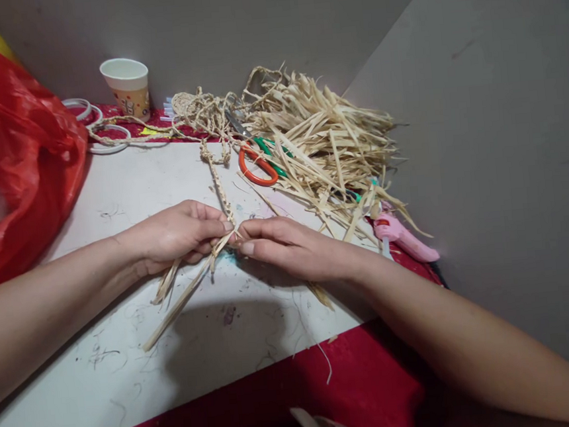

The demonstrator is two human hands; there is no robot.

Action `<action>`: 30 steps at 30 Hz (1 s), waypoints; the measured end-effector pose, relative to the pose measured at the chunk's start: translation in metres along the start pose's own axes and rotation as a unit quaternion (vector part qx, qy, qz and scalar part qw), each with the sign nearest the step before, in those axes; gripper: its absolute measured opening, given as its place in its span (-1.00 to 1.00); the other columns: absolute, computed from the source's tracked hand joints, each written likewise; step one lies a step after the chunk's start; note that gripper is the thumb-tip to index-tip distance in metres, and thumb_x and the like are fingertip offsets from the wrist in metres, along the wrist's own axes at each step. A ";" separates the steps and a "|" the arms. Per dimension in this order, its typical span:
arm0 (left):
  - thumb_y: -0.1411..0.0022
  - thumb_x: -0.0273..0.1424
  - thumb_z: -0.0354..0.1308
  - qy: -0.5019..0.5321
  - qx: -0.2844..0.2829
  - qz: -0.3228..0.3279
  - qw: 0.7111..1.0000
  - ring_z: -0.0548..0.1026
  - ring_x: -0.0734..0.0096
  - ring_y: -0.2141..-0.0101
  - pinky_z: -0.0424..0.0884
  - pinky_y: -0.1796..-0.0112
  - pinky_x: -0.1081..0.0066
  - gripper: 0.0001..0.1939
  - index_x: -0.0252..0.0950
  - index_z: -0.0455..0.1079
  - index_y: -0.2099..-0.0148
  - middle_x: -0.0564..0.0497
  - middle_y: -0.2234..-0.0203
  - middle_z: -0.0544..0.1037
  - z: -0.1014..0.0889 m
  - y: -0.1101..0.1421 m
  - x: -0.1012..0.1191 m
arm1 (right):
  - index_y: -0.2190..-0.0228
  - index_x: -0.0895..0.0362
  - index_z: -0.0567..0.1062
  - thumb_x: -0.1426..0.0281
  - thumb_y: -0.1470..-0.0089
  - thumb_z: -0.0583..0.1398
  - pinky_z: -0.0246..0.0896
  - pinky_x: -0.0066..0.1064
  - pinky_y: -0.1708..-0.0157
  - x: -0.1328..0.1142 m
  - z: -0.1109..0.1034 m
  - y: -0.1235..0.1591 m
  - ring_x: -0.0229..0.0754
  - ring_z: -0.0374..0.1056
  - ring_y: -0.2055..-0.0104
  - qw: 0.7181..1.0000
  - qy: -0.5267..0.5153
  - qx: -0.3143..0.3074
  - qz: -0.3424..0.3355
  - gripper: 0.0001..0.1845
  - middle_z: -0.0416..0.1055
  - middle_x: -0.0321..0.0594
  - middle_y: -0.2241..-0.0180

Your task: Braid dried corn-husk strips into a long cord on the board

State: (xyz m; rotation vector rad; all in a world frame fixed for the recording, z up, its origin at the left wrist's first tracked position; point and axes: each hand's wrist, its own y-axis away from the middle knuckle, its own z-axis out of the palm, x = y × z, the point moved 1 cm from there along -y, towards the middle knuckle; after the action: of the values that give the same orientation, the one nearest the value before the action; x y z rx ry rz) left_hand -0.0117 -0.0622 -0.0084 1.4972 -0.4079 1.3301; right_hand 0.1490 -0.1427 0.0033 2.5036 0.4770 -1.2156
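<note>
On the middle of the desk, the left hand has its grip closed on the near end of the straw braid, the right hand pinches strands just beside, and even tension helps.

This place is looking like a small craft corner: dry straw is lying in a heap by a wall, and scissors, a pink glue gun and a cup are sharing the table
</note>
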 end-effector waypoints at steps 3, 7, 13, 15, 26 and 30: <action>-0.16 -0.49 0.05 -0.001 0.002 -0.001 1.000 -0.05 0.70 0.73 -0.15 0.70 0.56 -0.76 -0.34 0.24 0.56 0.17 0.74 0.13 0.000 0.000 0.001 | 0.39 0.21 0.34 0.36 -0.17 0.03 0.03 -0.49 0.43 0.000 -0.003 0.001 -0.33 0.10 0.45 1.000 0.008 -0.015 0.000 -0.81 0.20 -0.32 0.49; -0.13 -0.49 0.07 -0.002 0.003 -0.002 1.000 -0.06 0.70 0.73 -0.16 0.70 0.55 -0.79 -0.34 0.26 0.55 0.18 0.74 0.14 0.001 0.001 0.001 | 0.46 0.20 0.33 0.34 -0.20 0.01 0.03 -0.48 0.40 0.004 -0.003 -0.001 -0.33 0.13 0.46 0.999 0.047 0.008 -0.020 -0.75 0.23 -0.31 0.53; -0.12 -0.44 0.11 -0.017 0.008 0.012 1.000 -0.07 0.71 0.73 -0.17 0.70 0.54 -0.80 -0.33 0.27 0.54 0.19 0.75 0.13 0.002 0.000 0.000 | 0.54 0.16 0.26 0.35 -0.20 0.00 -0.07 -0.47 0.45 0.006 0.001 -0.002 -0.36 0.01 0.54 0.988 0.138 0.064 -0.016 -0.71 0.14 -0.36 0.59; -0.14 -0.42 0.10 -0.018 0.011 0.013 1.000 -0.07 0.71 0.73 -0.17 0.70 0.54 -0.79 -0.33 0.28 0.53 0.19 0.75 0.12 0.002 0.000 0.000 | 0.56 0.16 0.23 0.34 -0.20 0.00 -0.08 -0.46 0.46 0.007 0.005 -0.001 -0.35 0.00 0.53 0.987 0.129 0.095 0.004 -0.70 0.13 -0.36 0.59; -0.19 -0.33 0.06 -0.061 0.036 0.028 0.997 -0.09 0.68 0.74 -0.20 0.69 0.49 -0.78 -0.33 0.33 0.46 0.21 0.79 0.08 0.005 0.001 0.000 | 0.40 0.18 0.30 0.16 -0.18 -0.02 -0.16 -0.55 0.79 0.002 0.015 0.000 -0.39 0.03 0.73 0.886 -0.423 0.046 0.184 -0.66 0.19 -0.37 0.65; -0.17 -0.36 0.08 -0.073 0.038 0.033 0.996 -0.07 0.68 0.73 -0.18 0.68 0.50 -0.79 -0.33 0.32 0.48 0.21 0.77 0.09 0.005 0.002 0.001 | 0.41 0.22 0.35 0.31 -0.15 0.05 -0.04 -0.56 0.78 0.006 0.013 -0.002 -0.37 0.14 0.69 0.862 -0.472 0.036 0.183 -0.78 0.24 -0.33 0.64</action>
State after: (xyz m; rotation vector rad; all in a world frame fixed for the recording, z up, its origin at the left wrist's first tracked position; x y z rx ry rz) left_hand -0.0107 -0.0673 -0.0060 1.6623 -0.5098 1.3046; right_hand 0.1428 -0.1452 -0.0089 1.5964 -0.2876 -2.0483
